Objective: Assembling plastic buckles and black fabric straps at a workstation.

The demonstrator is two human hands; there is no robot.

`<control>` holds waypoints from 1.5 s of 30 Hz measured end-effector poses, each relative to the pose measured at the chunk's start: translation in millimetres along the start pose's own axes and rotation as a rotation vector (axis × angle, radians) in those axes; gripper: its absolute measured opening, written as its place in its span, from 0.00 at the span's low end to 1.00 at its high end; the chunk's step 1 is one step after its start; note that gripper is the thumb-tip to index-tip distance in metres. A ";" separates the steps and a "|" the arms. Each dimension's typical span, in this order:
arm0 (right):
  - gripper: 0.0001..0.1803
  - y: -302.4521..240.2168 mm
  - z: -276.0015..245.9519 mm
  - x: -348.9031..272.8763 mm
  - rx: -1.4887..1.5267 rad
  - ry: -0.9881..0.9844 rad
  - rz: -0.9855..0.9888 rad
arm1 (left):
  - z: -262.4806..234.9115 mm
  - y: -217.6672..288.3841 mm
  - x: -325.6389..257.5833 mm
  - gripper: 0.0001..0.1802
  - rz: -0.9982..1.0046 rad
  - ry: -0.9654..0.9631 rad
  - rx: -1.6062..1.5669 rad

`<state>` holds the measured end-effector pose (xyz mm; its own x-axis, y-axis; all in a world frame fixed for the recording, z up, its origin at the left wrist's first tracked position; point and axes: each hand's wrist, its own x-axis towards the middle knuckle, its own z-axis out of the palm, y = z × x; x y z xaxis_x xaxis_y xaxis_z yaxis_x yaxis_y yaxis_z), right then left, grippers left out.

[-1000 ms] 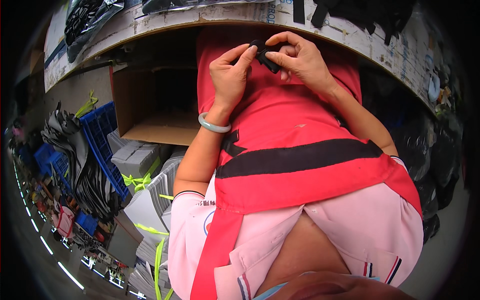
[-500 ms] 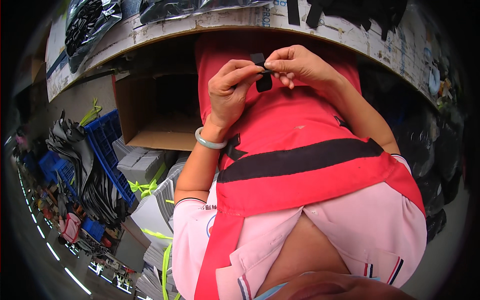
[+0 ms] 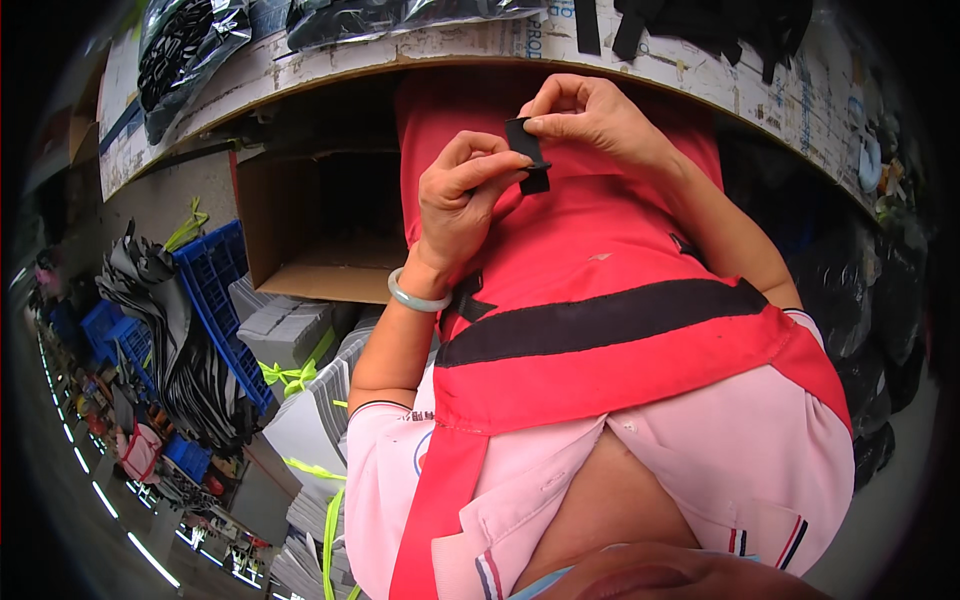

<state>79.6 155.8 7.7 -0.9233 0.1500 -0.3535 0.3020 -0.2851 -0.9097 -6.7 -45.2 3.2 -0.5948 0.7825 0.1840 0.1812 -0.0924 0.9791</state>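
While I watch from afar through the head view, one black strip [image 3: 524,146] sits in front of the red apron [image 3: 585,230], just short of the bench [image 3: 480,48], its upper end pinched by the right grip [image 3: 600,118] and its lower part clasped between thumb and fingers of the left grip [image 3: 462,190]. A dark ridge juts out beside the left pinch, and I cannot tell whether it is a fold or a second layer. To handle it well, I would pinch lightly near the edges, keep the strip flat and evenly taut so that it does not twist, and line that ridge up squarely. Counting outward, I make it two grips, one strip, one apron and one pale bracelet [image 3: 418,292], worn on the left side. On the bench I see one clear bag [image 3: 195,75] with black contents, another bag [image 3: 410,18] beside it, and loose black straps [image 3: 715,30] that overlap too much to number. Beneath it stands one open cardboard box [image 3: 330,282]; farther left, one large blue crate [image 3: 225,300] leans near bundled grey sheets [image 3: 275,328], too many for me to count
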 end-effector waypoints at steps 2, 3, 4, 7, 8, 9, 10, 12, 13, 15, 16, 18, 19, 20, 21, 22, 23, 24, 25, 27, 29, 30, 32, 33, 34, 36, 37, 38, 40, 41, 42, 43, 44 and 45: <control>0.08 0.8 3.8 2.6 0.008 -0.009 0.006 | -2.8 2.9 -1.1 0.12 -0.002 -0.011 0.011; 0.08 3.1 6.1 5.1 0.001 -0.009 -0.010 | -5.3 5.3 -2.2 0.12 -0.008 -0.017 0.019; 0.09 5.4 8.5 7.6 -0.007 -0.009 -0.026 | -7.9 7.0 -3.3 0.12 -0.014 -0.023 0.027; 0.09 5.6 13.4 11.0 -0.032 0.015 -0.020 | -16.3 5.1 -7.8 0.13 -0.072 0.024 0.039; 0.09 4.4 16.3 10.8 -0.044 0.023 -0.004 | -17.1 3.9 -9.6 0.13 -0.074 0.030 0.044; 0.09 2.8 19.4 9.4 -0.043 0.016 -0.004 | -17.1 1.9 -10.5 0.12 -0.230 0.092 -0.069; 0.09 1.0 22.4 6.9 -0.071 0.020 -0.067 | -17.7 0.4 -10.7 0.11 -0.384 0.153 -0.184; 0.09 -0.2 25.9 2.5 -0.099 0.026 -0.125 | -16.8 -2.1 -11.4 0.13 -0.533 0.179 -0.341; 0.09 -0.4 28.5 2.1 -0.163 0.012 -0.195 | -15.7 -4.9 -11.8 0.13 -0.624 0.117 -0.401; 0.10 4.3 31.7 3.1 -0.212 0.009 -0.293 | -8.6 -4.1 -10.1 0.10 -0.692 0.033 -0.414; 0.10 5.8 31.2 2.7 -0.213 0.010 -0.292 | -6.1 -6.7 -9.7 0.10 -0.693 0.033 -0.416; 0.10 7.6 30.3 2.7 -0.416 0.048 -0.397 | -3.3 -11.9 -7.4 0.09 -0.622 0.003 -0.320; 0.10 7.9 30.1 3.0 -0.472 0.059 -0.406 | -3.2 -10.6 -6.4 0.09 -0.611 0.010 -0.313; 0.10 8.8 29.1 3.0 -0.473 0.058 -0.404 | -3.4 -11.8 -6.6 0.09 -0.612 0.010 -0.314; 0.09 10.2 27.8 3.1 -0.543 0.044 -0.437 | -4.1 -14.0 -6.5 0.09 -0.587 0.008 -0.300; 0.09 11.3 27.1 2.8 -0.613 0.029 -0.471 | -4.8 -15.4 -6.4 0.08 -0.563 0.006 -0.284; 0.09 12.3 27.1 2.3 -0.612 0.029 -0.470 | -5.3 -15.7 -6.3 0.08 -0.564 0.006 -0.285; 0.08 13.2 27.1 1.9 -0.636 0.017 -0.501 | -5.8 -15.5 -6.1 0.08 -0.574 0.006 -0.297; 0.07 13.7 27.3 1.6 -0.661 0.006 -0.532 | -6.1 -15.6 -6.0 0.07 -0.583 0.006 -0.309; 0.06 13.3 28.1 1.4 -0.744 0.017 -0.559 | -6.3 -17.8 -7.3 0.07 -0.581 -0.001 -0.297; 0.06 13.2 28.5 0.5 -0.829 0.030 -0.585 | -7.1 -15.5 -6.2 0.07 -0.578 -0.011 -0.285; 0.06 13.1 28.9 -0.7 -0.774 0.043 -0.525 | -8.6 -9.8 -3.0 0.08 -0.651 -0.070 -0.289; 0.06 13.2 28.8 -1.2 -0.719 0.052 -0.467 | -9.0 -10.2 -2.0 0.08 -0.723 -0.125 -0.293; 0.06 13.8 28.1 -0.8 -0.738 0.082 -0.484 | -8.2 -17.0 -2.9 0.09 -0.723 -0.147 -0.366; 0.06 14.4 28.2 -0.7 -0.757 0.112 -0.502 | -8.0 -20.4 -3.8 0.09 -0.724 -0.168 -0.439; 0.07 16.3 29.9 -0.5 -0.722 0.117 -0.489 | -8.1 -19.8 -3.5 0.10 -0.753 -0.183 -0.433; 0.07 16.9 29.9 0.9 -0.839 0.125 -0.562 | -5.8 -20.8 -4.3 0.10 -0.732 -0.157 -0.417; 0.07 17.0 29.0 2.0 -0.957 0.135 -0.636 | -4.1 -21.4 -3.8 0.10 -0.709 -0.134 -0.400; 0.07 20.3 27.6 3.0 -0.997 0.149 -0.659 | -3.5 -17.2 -1.5 0.10 -0.726 -0.139 -0.396; 0.07 21.5 27.9 3.3 -1.035 0.156 -0.684 | -3.9 -15.4 -1.8 0.09 -0.744 -0.137 -0.392; 0.07 21.3 28.5 2.7 -1.035 0.153 -0.685 | -4.4 -16.3 -3.1 0.09 -0.744 -0.134 -0.392; 0.07 20.8 29.0 1.8 -0.870 0.104 -0.581 | -5.0 -18.1 -4.9 0.09 -0.734 -0.136 -0.413; 0.07 19.8 29.1 1.3 -0.706 0.057 -0.476 | -5.4 -19.1 -5.9 0.09 -0.723 -0.140 -0.433; 0.07 17.4 29.0 2.5 -0.709 0.085 -0.493 | -8.1 -18.2 -7.4 0.09 -0.724 -0.137 -0.432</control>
<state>75.7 123.7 -2.7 -0.9754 0.1800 0.1272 -0.0248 0.4838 -0.8748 -12.0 -54.3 -15.2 -0.3442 0.8040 -0.4849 -0.5383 0.2542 0.8035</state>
